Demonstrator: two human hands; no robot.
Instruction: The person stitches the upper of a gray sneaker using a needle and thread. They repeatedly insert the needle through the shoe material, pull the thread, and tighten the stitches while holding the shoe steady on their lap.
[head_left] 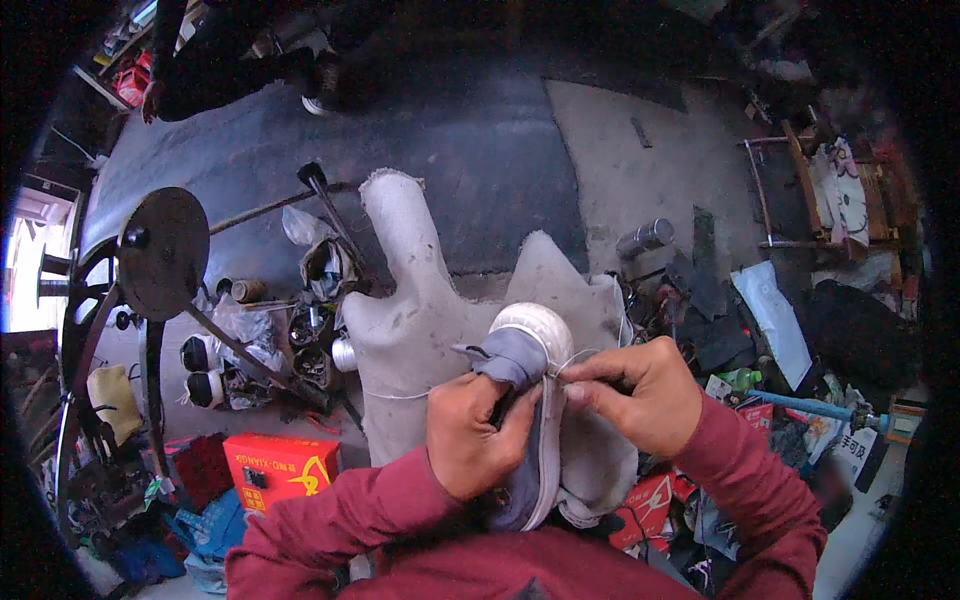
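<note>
A grey-blue shoe [514, 358] with an off-white sole [538, 322] is held upright over my lap, its toe and heel direction hard to tell. My left hand [467, 437] is closed round the shoe's upper, thumb pressed near the sole edge. At the sole's right side, my right hand [640, 393] pinches thin white thread [572, 357] between thumb and forefinger. Whether a needle is in those fingers cannot be seen. More of the thread runs left across the grey cloth [397, 345] on my lap. A white spool [344, 355] sits at that cloth's left edge.
A black machine with a large wheel [165, 253] stands on the left. A red box [283, 466] lies near my left forearm. Tools, bags and scraps clutter both sides. A metal cylinder [646, 237] lies at right. Another person's shoe [322, 90] shows at the far left.
</note>
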